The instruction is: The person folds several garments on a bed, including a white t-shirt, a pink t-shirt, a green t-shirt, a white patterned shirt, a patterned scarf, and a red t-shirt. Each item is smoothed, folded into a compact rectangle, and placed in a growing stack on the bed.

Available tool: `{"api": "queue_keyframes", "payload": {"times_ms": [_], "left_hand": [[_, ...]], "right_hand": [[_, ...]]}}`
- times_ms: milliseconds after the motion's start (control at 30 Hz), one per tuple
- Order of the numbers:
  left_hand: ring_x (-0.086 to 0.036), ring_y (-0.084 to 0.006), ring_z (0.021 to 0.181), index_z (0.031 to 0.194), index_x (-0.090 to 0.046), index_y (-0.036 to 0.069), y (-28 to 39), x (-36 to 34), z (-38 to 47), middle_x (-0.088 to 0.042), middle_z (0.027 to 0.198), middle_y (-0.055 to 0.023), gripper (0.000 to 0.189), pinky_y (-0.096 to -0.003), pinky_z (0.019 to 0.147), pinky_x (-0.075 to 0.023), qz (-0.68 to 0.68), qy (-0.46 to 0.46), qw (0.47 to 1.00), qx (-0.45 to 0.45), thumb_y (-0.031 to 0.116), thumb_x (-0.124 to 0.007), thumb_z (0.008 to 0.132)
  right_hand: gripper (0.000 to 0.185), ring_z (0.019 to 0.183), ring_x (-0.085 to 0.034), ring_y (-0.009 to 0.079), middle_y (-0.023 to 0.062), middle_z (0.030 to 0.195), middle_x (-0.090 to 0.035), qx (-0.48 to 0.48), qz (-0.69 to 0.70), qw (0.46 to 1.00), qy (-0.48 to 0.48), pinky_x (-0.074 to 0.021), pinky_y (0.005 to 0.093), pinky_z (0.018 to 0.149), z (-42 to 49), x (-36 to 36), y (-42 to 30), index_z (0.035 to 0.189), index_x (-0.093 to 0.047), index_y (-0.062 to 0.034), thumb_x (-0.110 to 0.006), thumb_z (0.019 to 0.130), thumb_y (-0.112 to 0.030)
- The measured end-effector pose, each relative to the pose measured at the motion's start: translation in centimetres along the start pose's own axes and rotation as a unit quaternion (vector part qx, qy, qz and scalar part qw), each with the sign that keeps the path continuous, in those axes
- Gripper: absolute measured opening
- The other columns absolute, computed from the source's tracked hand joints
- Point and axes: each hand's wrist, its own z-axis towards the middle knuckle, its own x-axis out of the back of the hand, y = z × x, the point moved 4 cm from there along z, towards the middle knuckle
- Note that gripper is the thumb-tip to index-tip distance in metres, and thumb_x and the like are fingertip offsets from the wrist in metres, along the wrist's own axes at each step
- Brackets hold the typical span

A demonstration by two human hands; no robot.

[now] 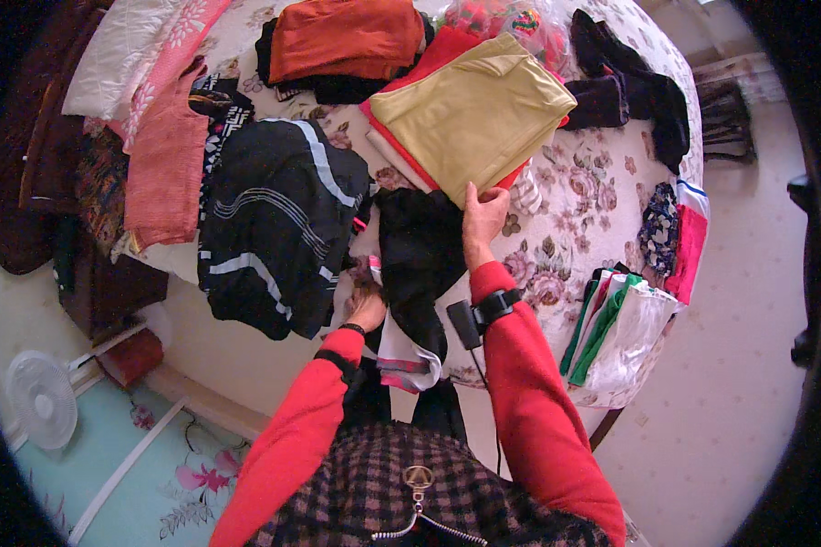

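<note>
My right hand (487,217) pinches the near corner of a folded yellow garment (475,113), which lies on a stack with folded red cloth (424,72) beneath it. Just below that corner, a black garment (421,239) hangs over the near edge of the bed, with a white and pink piece of cloth (410,366) at its lower end. My left hand (367,311) is between this black garment and a dark jacket-like garment with pale stripes (284,229). Its fingers are partly hidden and blurred, so its grip is unclear.
On the floral bedspread (575,198) lie an orange folded garment (345,41), black clothing (629,89), a coral garment (167,171) and folded white and green clothes (619,331). A plastic bag (513,24) sits behind the yellow garment. A white fan (41,403) stands at lower left.
</note>
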Motion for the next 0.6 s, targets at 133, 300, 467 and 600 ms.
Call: {"api": "queue_keyframes", "payload": {"times_ms": [133, 300, 467, 600], "left_hand": [[-0.041, -0.0422, 0.116, 0.122, -0.042, -0.003, -0.8, -1.6, 0.8, -0.038, 0.128, -0.0268, 0.05, -0.0567, 0.093, -0.0334, -0.091, -0.055, 0.994, 0.0, 0.024, -0.053, 0.082], [-0.053, -0.0401, 0.097, 0.098, -0.06, -0.003, -1.8, -2.7, 0.8, -0.056, 0.103, -0.0248, 0.027, -0.0526, 0.082, -0.0411, -0.008, 0.02, 0.997, -0.073, 0.012, -0.051, 0.078], [-0.047, -0.0426, 0.109, 0.117, -0.044, -0.005, -4.6, -4.2, 1.9, -0.049, 0.117, -0.028, 0.045, -0.0512, 0.086, -0.0417, -0.028, 0.06, 0.994, -0.086, 0.015, -0.054, 0.078], [-0.042, -0.0482, 0.118, 0.14, -0.016, -0.001, -6.2, -4.9, 3.3, -0.035, 0.134, -0.0313, 0.073, -0.0526, 0.094, -0.0381, -0.025, 0.004, 0.999, 0.032, 0.016, -0.054, 0.08]], "right_hand": [[0.054, 0.091, -0.057, 0.0334, 0.0188, 0.095, -0.059, -0.053, 0.031, 0.998, 0.002, -0.0446, 0.0392, 0.081, -1.3, -1.7, -0.3, 0.102, -0.05, 0.0031, -0.074, 0.071, -0.035], [0.055, 0.092, -0.061, 0.0345, 0.0205, 0.098, -0.062, -0.08, 0.121, 0.988, -0.052, -0.0457, 0.0399, 0.081, 0.5, -4.0, 0.2, 0.101, -0.051, 0.0058, -0.074, 0.07, -0.034], [0.054, 0.091, -0.059, 0.0236, 0.0119, 0.112, -0.06, -0.22, 0.431, 0.872, -0.079, -0.046, 0.0362, 0.082, -0.6, -5.3, 1.2, 0.115, -0.052, 0.005, -0.076, 0.071, -0.015], [0.044, 0.096, -0.061, 0.0314, 0.018, 0.102, -0.065, -0.246, 0.241, 0.929, -0.135, -0.0457, 0.0377, 0.083, -0.1, -3.9, 1.1, 0.105, -0.061, -0.0013, -0.067, 0.069, -0.025]]}}
